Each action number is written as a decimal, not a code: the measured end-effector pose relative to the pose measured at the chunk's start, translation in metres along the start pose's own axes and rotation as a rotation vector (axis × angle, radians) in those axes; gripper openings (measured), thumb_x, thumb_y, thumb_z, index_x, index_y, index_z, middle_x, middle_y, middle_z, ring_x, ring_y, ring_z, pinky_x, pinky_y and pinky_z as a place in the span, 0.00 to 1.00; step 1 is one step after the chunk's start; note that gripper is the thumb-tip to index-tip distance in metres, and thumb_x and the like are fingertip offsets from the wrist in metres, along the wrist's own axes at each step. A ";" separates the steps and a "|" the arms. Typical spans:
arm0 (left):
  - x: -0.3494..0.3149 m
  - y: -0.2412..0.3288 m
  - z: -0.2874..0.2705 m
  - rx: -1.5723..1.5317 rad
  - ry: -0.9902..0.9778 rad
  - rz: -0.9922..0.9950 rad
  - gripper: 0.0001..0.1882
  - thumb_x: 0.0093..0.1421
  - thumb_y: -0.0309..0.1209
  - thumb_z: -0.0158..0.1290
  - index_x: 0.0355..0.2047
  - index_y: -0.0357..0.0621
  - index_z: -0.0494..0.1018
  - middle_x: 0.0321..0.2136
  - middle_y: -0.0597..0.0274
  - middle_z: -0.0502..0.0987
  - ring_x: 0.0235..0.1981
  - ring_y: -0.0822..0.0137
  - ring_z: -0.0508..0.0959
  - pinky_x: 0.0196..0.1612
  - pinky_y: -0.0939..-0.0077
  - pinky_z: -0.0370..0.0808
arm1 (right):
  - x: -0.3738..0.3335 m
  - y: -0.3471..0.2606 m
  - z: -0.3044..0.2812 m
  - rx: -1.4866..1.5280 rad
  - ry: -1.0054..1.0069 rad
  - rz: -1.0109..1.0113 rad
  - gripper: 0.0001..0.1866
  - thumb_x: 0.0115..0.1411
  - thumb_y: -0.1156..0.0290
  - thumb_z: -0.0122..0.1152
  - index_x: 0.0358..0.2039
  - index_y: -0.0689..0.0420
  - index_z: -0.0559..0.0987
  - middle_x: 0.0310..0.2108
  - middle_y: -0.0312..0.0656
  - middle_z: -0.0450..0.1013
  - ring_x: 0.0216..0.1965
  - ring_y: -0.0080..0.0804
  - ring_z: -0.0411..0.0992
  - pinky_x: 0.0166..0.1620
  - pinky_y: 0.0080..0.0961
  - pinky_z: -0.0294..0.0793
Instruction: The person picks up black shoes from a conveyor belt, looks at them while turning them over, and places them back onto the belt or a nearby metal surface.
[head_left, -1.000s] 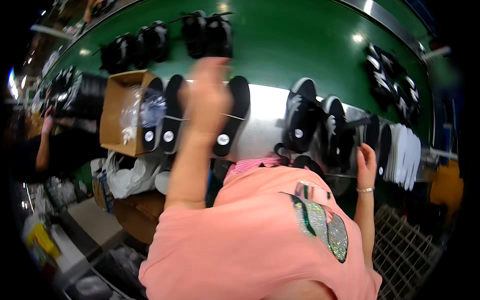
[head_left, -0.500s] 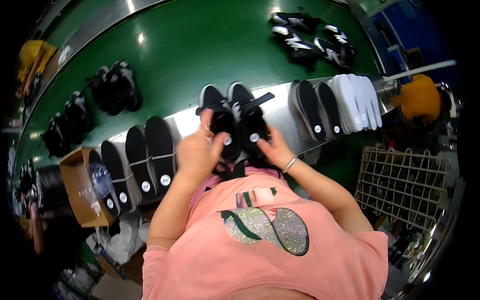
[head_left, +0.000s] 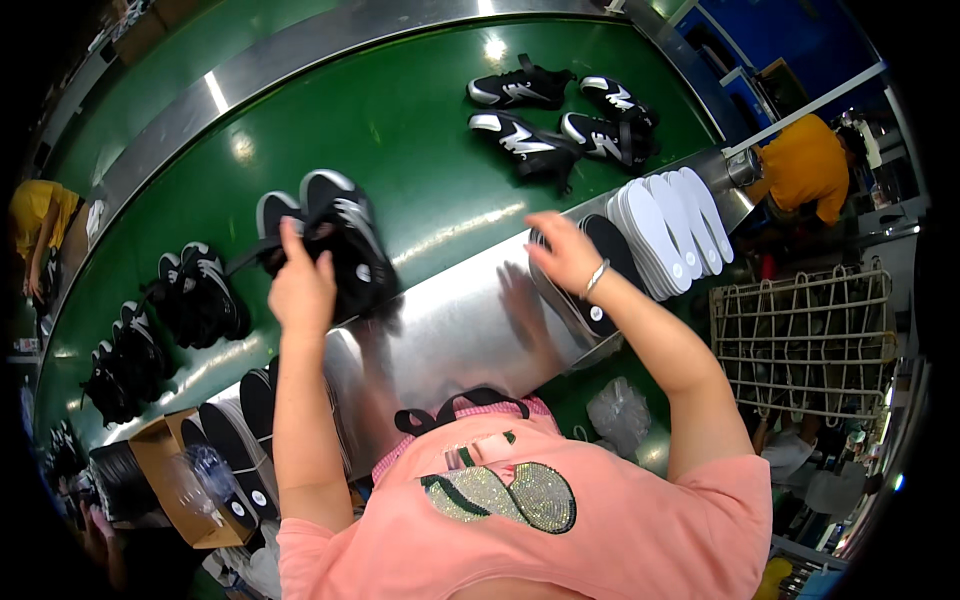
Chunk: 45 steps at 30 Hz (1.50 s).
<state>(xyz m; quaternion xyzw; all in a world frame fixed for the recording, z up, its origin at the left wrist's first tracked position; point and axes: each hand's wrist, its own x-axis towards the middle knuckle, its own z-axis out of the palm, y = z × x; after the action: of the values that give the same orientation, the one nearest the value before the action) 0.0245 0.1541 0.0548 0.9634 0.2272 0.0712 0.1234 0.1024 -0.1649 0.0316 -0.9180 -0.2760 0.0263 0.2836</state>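
A pair of black sneakers (head_left: 362, 232) with grey-white toes stands at the near edge of the green conveyor surface, left of centre. My left hand (head_left: 303, 288) grips the heel end of the left shoe, index finger stretched forward and thumb apart; its other fingers are mostly hidden. A round white sticker shows inside the right shoe. My right hand (head_left: 568, 256) is open and holds nothing, its fingers apart over the far end of the black insoles (head_left: 612, 246). White insoles (head_left: 648, 240) lie in stacks just to the right of them.
More black sneakers rest on the green conveyor (head_left: 420, 140), at left and far right. A metal ledge (head_left: 440, 345) runs along its near side. Bundled black insoles (head_left: 232, 440) and a cardboard box (head_left: 165, 470) sit lower left. A wire rack (head_left: 800, 345) stands right, near a person in orange (head_left: 805, 165).
The pair of sneakers has moved left, from in front of me to the conveyor edge, with my left hand. My right hand has left the shoes and reached right to the black insoles.
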 end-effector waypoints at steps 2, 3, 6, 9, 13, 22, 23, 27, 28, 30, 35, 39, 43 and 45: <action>0.019 -0.010 -0.007 -0.043 0.079 -0.053 0.36 0.51 0.38 0.50 0.56 0.49 0.45 0.28 0.50 0.73 0.28 0.52 0.74 0.28 0.61 0.70 | 0.030 0.032 -0.007 -0.206 0.057 0.093 0.20 0.47 0.69 0.54 0.41 0.61 0.67 0.41 0.49 0.65 0.44 0.46 0.62 0.47 0.33 0.62; 0.022 -0.011 -0.005 -0.115 0.195 0.001 0.32 0.50 0.34 0.51 0.54 0.46 0.51 0.31 0.52 0.72 0.32 0.55 0.72 0.32 0.65 0.70 | 0.043 0.044 -0.011 -0.328 0.025 0.205 0.22 0.46 0.70 0.55 0.44 0.59 0.66 0.43 0.47 0.63 0.46 0.45 0.61 0.47 0.33 0.62; 0.006 -0.004 0.016 -0.425 0.178 0.120 0.26 0.50 0.31 0.50 0.49 0.39 0.59 0.34 0.54 0.71 0.35 0.57 0.71 0.35 0.69 0.69 | 0.074 0.093 -0.006 -0.592 0.037 0.297 0.31 0.42 0.73 0.57 0.49 0.54 0.61 0.50 0.43 0.57 0.51 0.40 0.56 0.49 0.36 0.59; -0.035 0.000 0.067 -0.292 0.165 0.387 0.24 0.49 0.31 0.50 0.46 0.37 0.61 0.40 0.52 0.68 0.41 0.54 0.68 0.42 0.65 0.64 | 0.101 0.108 -0.001 -0.748 -0.078 0.314 0.35 0.43 0.76 0.54 0.54 0.51 0.55 0.55 0.44 0.50 0.57 0.39 0.49 0.52 0.39 0.53; -0.078 0.003 0.109 -0.218 -0.096 0.375 0.25 0.46 0.35 0.51 0.44 0.39 0.62 0.44 0.53 0.64 0.46 0.57 0.63 0.48 0.61 0.56 | 0.127 0.136 0.010 -0.713 -0.087 0.258 0.34 0.42 0.75 0.54 0.53 0.51 0.57 0.54 0.43 0.52 0.56 0.38 0.51 0.52 0.39 0.56; -0.077 0.004 0.115 -0.190 -0.116 0.341 0.19 0.46 0.34 0.51 0.38 0.41 0.66 0.44 0.55 0.65 0.45 0.58 0.64 0.47 0.63 0.56 | 0.230 0.158 -0.019 -0.681 -0.097 0.392 0.15 0.43 0.69 0.55 0.33 0.38 0.78 0.58 0.45 0.47 0.59 0.43 0.43 0.57 0.38 0.43; -0.076 0.003 0.115 -0.181 -0.117 0.346 0.19 0.46 0.35 0.51 0.38 0.41 0.66 0.43 0.55 0.65 0.45 0.59 0.64 0.47 0.63 0.56 | 0.235 0.164 -0.016 -0.704 -0.127 0.439 0.14 0.45 0.69 0.53 0.33 0.38 0.78 0.57 0.45 0.48 0.58 0.43 0.44 0.57 0.38 0.42; -0.076 0.004 0.116 -0.182 -0.121 0.337 0.18 0.46 0.36 0.50 0.37 0.42 0.67 0.42 0.55 0.66 0.44 0.59 0.65 0.47 0.64 0.57 | 0.246 0.169 0.003 -0.902 -0.121 0.411 0.11 0.45 0.67 0.51 0.30 0.42 0.79 0.37 0.42 0.65 0.46 0.37 0.59 0.52 0.34 0.53; -0.076 0.004 0.116 -0.188 -0.115 0.338 0.18 0.47 0.36 0.50 0.37 0.42 0.67 0.42 0.55 0.66 0.44 0.59 0.65 0.47 0.64 0.57 | 0.246 0.166 0.002 -0.878 -0.123 0.347 0.11 0.44 0.68 0.51 0.29 0.42 0.79 0.35 0.41 0.66 0.44 0.36 0.60 0.50 0.33 0.54; -0.077 0.006 0.115 -0.207 -0.103 0.338 0.17 0.46 0.36 0.51 0.36 0.42 0.68 0.42 0.55 0.66 0.44 0.59 0.65 0.47 0.64 0.57 | 0.242 0.135 -0.004 -0.835 -0.095 0.248 0.10 0.43 0.68 0.51 0.27 0.43 0.79 0.32 0.40 0.67 0.41 0.36 0.62 0.45 0.32 0.57; -0.076 0.004 0.118 -0.302 -0.044 0.336 0.18 0.46 0.35 0.51 0.38 0.41 0.67 0.40 0.56 0.68 0.43 0.59 0.66 0.47 0.64 0.57 | 0.212 0.026 -0.006 -0.576 -0.096 0.192 0.12 0.44 0.66 0.51 0.31 0.50 0.77 0.35 0.47 0.67 0.40 0.43 0.65 0.42 0.37 0.66; -0.068 0.022 0.110 -0.667 -0.041 0.127 0.22 0.48 0.34 0.51 0.44 0.40 0.64 0.40 0.51 0.68 0.45 0.53 0.65 0.48 0.64 0.59 | 0.148 -0.044 -0.005 -0.414 -0.335 0.126 0.13 0.46 0.64 0.49 0.32 0.53 0.76 0.34 0.54 0.68 0.37 0.46 0.69 0.41 0.35 0.69; -0.087 0.072 0.063 -0.869 0.025 0.159 0.36 0.45 0.38 0.56 0.51 0.39 0.53 0.45 0.47 0.59 0.46 0.52 0.60 0.49 0.65 0.58 | 0.064 -0.073 0.019 -0.416 -0.471 0.103 0.13 0.46 0.64 0.48 0.28 0.56 0.77 0.31 0.53 0.71 0.34 0.45 0.70 0.40 0.34 0.69; -0.109 0.072 0.084 -0.851 0.017 0.047 0.35 0.45 0.37 0.56 0.50 0.38 0.54 0.44 0.47 0.58 0.45 0.52 0.60 0.49 0.66 0.58 | 0.029 -0.084 0.021 -0.425 -0.634 0.136 0.14 0.47 0.62 0.48 0.27 0.56 0.77 0.30 0.51 0.72 0.33 0.44 0.71 0.40 0.34 0.69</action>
<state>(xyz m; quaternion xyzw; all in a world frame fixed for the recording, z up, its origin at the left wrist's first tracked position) -0.0255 0.0254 -0.0148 0.8310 0.1565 0.1696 0.5062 0.0807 -0.0813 0.0622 -0.9189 -0.2878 0.2695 -0.0148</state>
